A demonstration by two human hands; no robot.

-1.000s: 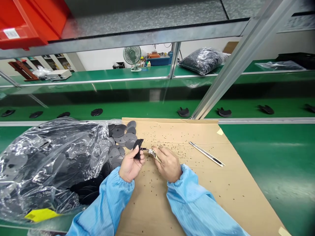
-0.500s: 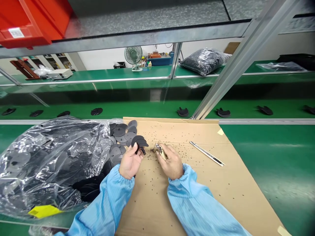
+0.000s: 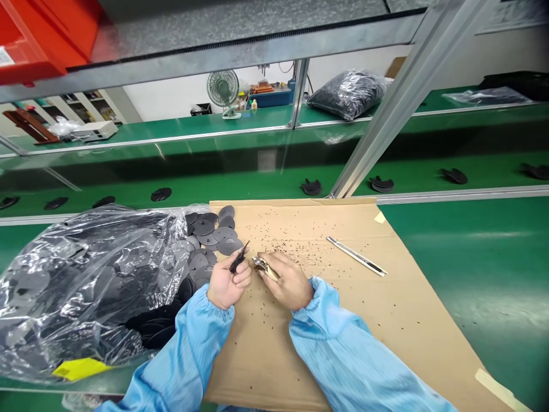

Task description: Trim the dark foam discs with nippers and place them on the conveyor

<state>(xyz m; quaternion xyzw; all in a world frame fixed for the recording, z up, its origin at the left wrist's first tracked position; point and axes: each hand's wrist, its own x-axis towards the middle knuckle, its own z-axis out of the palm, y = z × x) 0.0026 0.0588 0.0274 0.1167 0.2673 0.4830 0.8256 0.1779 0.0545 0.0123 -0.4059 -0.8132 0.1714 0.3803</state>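
Observation:
Between its thumb and fingers, my left hand (image 3: pixel 227 286) grips a thin black plastic part (image 3: pixel 239 259), now seen nearly edge-on. A pair of small nippers (image 3: pixel 268 270) with a metal head and cream handles is in my right hand (image 3: pixel 289 281), fingers closed round it. The nippers' head points at the black part, a small gap apart. Beneath both hands lies a cardboard sheet (image 3: pixel 343 337), strewn with many tiny black bits (image 3: pixel 285 246). Just left of my left hand, flat dark discs (image 3: pixel 225 233) spill from a clear plastic bag (image 3: pixel 98 274).
A slender white-and-black tool (image 3: pixel 357 256) rests on the cardboard at right. Black curved parts (image 3: pixel 311 187) sit spaced along the green belt (image 3: pixel 257 191) behind. A metal post (image 3: pixel 386 109) slants down at the right, and a shelf with a red bin (image 3: pixel 55 40) hangs overhead.
My left hand has turned the black part from face-on to nearly edge-on. My right hand has brought the nippers left, closer to it. The view has shifted slightly.

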